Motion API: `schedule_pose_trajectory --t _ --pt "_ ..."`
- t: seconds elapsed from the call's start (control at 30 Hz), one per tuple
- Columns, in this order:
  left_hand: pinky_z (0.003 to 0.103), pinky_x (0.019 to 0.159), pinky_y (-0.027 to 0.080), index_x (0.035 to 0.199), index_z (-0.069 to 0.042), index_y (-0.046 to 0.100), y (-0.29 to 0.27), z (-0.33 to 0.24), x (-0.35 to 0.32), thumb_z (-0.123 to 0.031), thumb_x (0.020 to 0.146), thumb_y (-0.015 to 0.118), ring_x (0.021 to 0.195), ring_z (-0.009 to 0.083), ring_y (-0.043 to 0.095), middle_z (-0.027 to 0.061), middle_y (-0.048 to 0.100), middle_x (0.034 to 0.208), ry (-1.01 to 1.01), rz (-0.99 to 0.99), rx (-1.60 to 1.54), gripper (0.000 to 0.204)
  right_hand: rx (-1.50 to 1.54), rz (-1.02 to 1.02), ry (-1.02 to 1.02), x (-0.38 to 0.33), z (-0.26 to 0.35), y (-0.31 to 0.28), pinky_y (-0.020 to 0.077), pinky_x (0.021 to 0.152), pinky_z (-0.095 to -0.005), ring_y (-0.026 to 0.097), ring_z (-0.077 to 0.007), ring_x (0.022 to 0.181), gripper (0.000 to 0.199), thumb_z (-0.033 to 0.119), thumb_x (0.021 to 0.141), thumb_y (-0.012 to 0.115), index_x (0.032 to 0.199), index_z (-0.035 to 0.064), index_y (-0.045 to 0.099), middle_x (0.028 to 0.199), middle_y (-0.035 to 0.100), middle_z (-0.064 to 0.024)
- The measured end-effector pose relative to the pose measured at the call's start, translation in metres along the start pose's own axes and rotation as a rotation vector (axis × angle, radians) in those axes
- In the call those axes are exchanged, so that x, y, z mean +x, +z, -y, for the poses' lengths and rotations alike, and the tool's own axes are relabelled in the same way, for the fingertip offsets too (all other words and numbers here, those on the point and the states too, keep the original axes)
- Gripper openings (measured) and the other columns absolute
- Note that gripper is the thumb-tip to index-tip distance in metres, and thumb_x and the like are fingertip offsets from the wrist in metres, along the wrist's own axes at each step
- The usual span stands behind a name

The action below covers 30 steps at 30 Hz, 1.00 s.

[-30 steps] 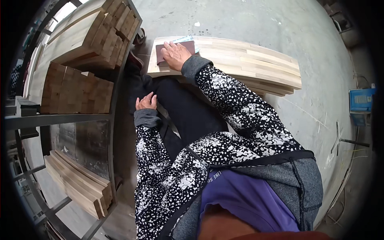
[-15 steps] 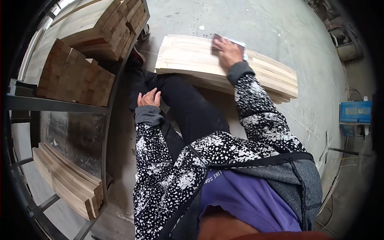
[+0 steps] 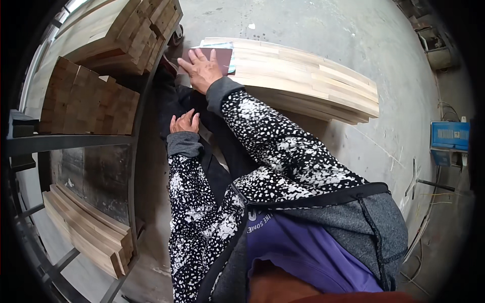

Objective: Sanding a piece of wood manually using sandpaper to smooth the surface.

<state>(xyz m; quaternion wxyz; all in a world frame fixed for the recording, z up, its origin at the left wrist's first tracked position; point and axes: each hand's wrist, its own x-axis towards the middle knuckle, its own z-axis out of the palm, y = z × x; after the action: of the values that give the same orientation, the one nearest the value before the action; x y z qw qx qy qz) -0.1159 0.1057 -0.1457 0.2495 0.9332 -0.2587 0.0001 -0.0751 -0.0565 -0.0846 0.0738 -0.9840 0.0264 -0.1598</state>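
My right hand point(image 3: 204, 73) lies flat with fingers spread on a reddish-brown sheet that looks like sandpaper point(image 3: 226, 59). A white and light-blue layer shows at the sheet's edges. Under it is the left end of a stack of pale curved wooden boards point(image 3: 298, 68), and part of the sheet reaches past that end. My left hand point(image 3: 185, 122) rests by my dark trouser leg, its fingers loosely bent and slightly apart, with nothing seen in it. The palm side of both hands is hidden.
On the left stands a metal rack point(image 3: 76, 141) holding stacked wooden blocks point(image 3: 91, 96) and, lower down, curved boards point(image 3: 86, 230). A blue machine point(image 3: 448, 136) with cables sits at the far right. Grey concrete floor point(image 3: 303, 20) lies beyond the boards.
My right hand has slid the sandpaper leftward along the boards, from around their middle to their left end. My left hand has barely moved.
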Motion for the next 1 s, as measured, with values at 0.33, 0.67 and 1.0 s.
schedule_pose_trajectory --t 0.33,0.67,1.0 --pt "0.044 0.099 0.019 0.126 -0.006 0.034 -0.010 -0.045 0.066 -0.038 0.082 0.046 0.122 0.0303 0.028 0.0119 0.035 0.129 0.065 -0.333 -0.252 0.055 -0.072 0.030 0.405 -0.148 -0.195 -0.085 0.0117 0.098 -0.0534 0.023 -0.0251 0.125 0.045 0.015 0.078 0.045 0.122 0.0227 0.041 0.134 0.029 -0.0087" --pt "0.035 0.095 0.027 0.111 -0.012 0.053 0.025 -0.019 0.126 -0.038 0.080 0.049 0.113 0.0264 0.040 0.0114 0.053 0.111 -0.224 0.099 -0.469 0.042 -0.064 -0.052 0.187 -0.108 -0.111 -0.049 0.0182 0.097 -0.0514 0.025 -0.0290 0.123 0.047 0.016 0.074 0.050 0.120 0.0171 0.042 0.128 0.037 -0.0106" --pt "0.027 0.078 0.043 0.099 -0.011 0.061 0.003 -0.001 0.136 -0.035 0.075 0.057 0.084 0.0194 0.059 0.0107 0.062 0.089 -0.308 0.149 -0.491 0.034 0.093 0.004 0.043 -0.116 -0.095 -0.053 0.0125 0.101 -0.0504 0.023 -0.0252 0.125 0.052 0.010 0.073 0.049 0.123 0.0213 0.040 0.133 0.032 -0.0036"
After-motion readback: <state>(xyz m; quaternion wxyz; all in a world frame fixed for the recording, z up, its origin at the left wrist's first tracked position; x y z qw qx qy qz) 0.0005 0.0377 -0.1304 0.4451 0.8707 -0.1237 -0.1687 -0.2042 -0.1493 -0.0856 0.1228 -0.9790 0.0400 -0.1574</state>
